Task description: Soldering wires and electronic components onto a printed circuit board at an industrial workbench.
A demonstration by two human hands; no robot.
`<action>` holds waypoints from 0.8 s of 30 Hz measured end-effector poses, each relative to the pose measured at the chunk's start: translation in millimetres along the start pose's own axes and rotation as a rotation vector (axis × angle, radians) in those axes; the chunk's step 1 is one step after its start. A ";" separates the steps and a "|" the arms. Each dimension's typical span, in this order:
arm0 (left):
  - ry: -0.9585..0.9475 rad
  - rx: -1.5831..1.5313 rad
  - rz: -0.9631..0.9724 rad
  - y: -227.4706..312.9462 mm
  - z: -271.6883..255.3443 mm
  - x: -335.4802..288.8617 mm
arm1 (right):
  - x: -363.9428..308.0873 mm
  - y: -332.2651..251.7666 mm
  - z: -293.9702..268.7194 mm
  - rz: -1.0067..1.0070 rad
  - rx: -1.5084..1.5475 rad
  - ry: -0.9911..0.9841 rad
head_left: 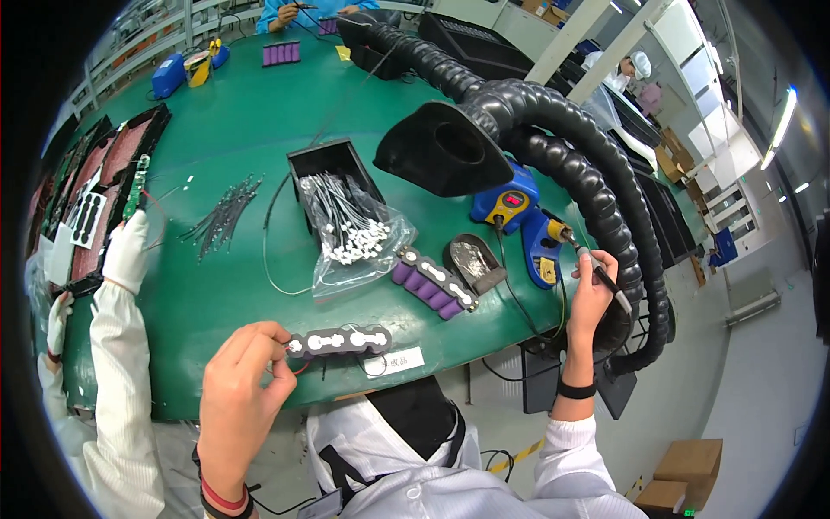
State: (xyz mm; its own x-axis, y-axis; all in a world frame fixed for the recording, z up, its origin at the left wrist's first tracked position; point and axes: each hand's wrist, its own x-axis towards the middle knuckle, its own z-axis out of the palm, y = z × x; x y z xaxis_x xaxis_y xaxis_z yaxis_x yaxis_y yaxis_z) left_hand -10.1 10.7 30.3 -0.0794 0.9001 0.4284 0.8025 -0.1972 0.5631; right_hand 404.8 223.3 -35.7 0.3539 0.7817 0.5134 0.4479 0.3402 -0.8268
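Note:
My left hand is closed at the left end of a battery pack lying by the near table edge; its top is dark with white metal strips. A red wire shows under my fingers. My right hand grips a soldering iron, its front end at the blue iron stand. Behind the stand is a blue soldering station with a lit display. A second battery pack, with purple cells, lies between my hands, beside a dark dish of silvery bits.
A black bin holds a bag of white-tipped cables. Loose dark wires lie left of it. A black fume hose arches over the table. Gloved hands of a co-worker handle a circuit board at left; another person works at the far end.

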 end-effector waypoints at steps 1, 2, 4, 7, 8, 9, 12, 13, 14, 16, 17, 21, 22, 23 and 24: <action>0.006 0.013 0.002 0.2 0.4 1.2 | 6.8 6.1 0.8 0.052 0.013 -0.026; 0.012 0.001 0.021 0.3 0.6 1.1 | 12.6 10.9 3.2 0.073 0.023 -0.066; 0.024 -0.020 0.004 1.5 1.2 0.6 | 14.4 10.6 6.2 0.291 0.202 -0.124; 0.025 -0.045 -0.001 -2.9 0.5 -1.7 | 3.4 8.0 11.1 0.554 0.618 -0.107; 0.020 -0.056 -0.007 -2.4 -1.6 -2.5 | -4.3 3.5 13.4 0.592 0.696 -0.078; 0.024 -0.032 -0.025 -3.0 -3.5 -2.5 | -14.1 -2.2 14.0 0.633 0.772 -0.047; -0.007 -0.121 0.031 -6.8 -3.0 -1.7 | -71.7 -41.8 13.7 0.551 0.810 -0.034; -0.011 -0.098 0.009 -8.4 -3.9 -3.0 | -100.2 -68.5 22.4 0.470 0.762 -0.070; -0.003 -0.131 0.024 -9.7 -2.9 -2.3 | -122.6 -87.0 21.1 0.386 0.589 -0.268; 0.040 -0.184 -0.011 -7.7 0.5 -2.5 | -155.1 -121.8 32.0 0.124 0.402 -0.594; 0.031 -0.176 -0.016 -8.7 2.0 -4.0 | -166.4 -137.6 42.8 -0.053 0.382 -0.715; 0.083 -0.237 -0.028 -18.0 5.0 -11.1 | -184.6 -162.0 89.8 -0.128 0.237 -0.809; 0.089 -0.274 -0.040 -20.3 5.4 -13.4 | -187.9 -161.4 98.7 -0.160 0.161 -0.789; 0.096 -0.315 -0.046 -21.4 5.1 -13.7 | -187.8 -156.3 103.0 -0.169 0.168 -0.789; 0.105 -0.309 -0.043 -22.4 4.5 -15.2 | -186.0 -147.5 106.6 -0.017 0.223 -0.886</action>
State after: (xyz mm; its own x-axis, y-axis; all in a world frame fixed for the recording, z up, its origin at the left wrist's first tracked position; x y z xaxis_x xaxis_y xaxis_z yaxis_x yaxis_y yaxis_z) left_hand -24.2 3.2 8.0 -0.1830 0.8683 0.4611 0.5808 -0.2830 0.7633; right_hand 185.4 83.4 -33.7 -0.4525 0.8597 0.2372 0.2461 0.3760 -0.8933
